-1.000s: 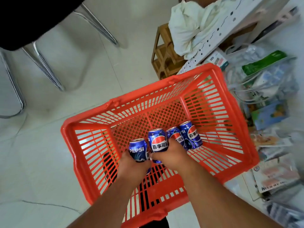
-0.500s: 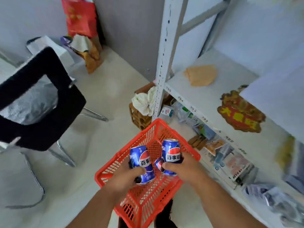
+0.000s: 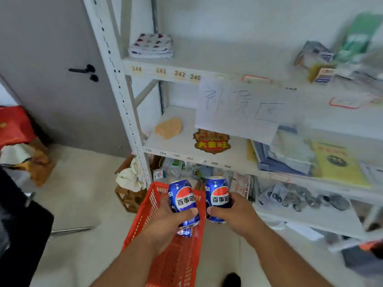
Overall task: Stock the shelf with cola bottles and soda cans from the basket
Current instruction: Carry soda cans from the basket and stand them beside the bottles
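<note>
The left hand (image 3: 165,221) was curled around a blue soda can (image 3: 183,203), thumb across its front; a second can (image 3: 184,232) showed just beneath it, though whether the same hand held it could not be told. The right hand (image 3: 232,214) gripped another blue can (image 3: 217,198), thumb on its lower front, fingers behind. Both held cans stood nearly upright, long axes vertical, tops up, the left one tilted slightly to the left, labels facing the camera. They were side by side, close but apart. Directly below the left hand lay the red basket (image 3: 157,216) on the floor. Beyond and above both hands rose the white shelf (image 3: 172,146), its middle board bearing a red-and-gold sticker (image 3: 211,141).
</note>
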A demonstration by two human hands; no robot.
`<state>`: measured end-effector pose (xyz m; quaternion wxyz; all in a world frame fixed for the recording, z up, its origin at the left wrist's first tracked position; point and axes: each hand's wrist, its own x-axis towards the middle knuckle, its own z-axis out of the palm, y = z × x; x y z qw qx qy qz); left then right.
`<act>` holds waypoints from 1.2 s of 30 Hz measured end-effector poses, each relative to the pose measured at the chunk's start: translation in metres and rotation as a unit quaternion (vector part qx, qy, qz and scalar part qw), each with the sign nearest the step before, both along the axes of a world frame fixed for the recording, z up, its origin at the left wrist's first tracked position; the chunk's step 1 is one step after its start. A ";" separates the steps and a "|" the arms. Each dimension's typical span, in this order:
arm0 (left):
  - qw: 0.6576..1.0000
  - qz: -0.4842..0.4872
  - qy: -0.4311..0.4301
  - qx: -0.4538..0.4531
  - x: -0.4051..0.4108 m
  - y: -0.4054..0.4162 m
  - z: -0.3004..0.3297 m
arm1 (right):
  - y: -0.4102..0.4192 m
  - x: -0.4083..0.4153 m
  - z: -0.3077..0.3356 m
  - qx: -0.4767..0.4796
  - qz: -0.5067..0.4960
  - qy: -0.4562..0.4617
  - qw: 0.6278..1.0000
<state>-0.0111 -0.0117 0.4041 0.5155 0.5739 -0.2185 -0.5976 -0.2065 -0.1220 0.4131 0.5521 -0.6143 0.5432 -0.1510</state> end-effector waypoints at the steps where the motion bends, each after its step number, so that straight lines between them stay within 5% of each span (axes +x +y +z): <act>1: 1.000 -0.017 -0.012 0.003 -0.007 -0.002 0.004 | 0.005 -0.013 0.005 -0.006 -0.022 -0.007 1.000; 14: 0.976 -0.213 0.045 -0.023 -0.183 -0.044 0.058 | 0.069 -0.220 0.055 -0.059 -0.274 -0.081 0.956; 18: 0.956 -0.290 -0.007 -0.032 -0.265 -0.044 0.070 | 0.101 -0.296 0.058 -0.064 -0.341 -0.081 0.934; 28: 0.874 -0.437 -0.159 -0.143 -0.460 -0.005 0.093 | 0.211 -0.462 0.070 -0.104 -0.492 -0.058 0.862; 36: 0.787 -0.555 -0.164 -0.214 -0.565 0.031 0.108 | 0.301 -0.529 0.091 -0.146 -0.609 -0.023 0.779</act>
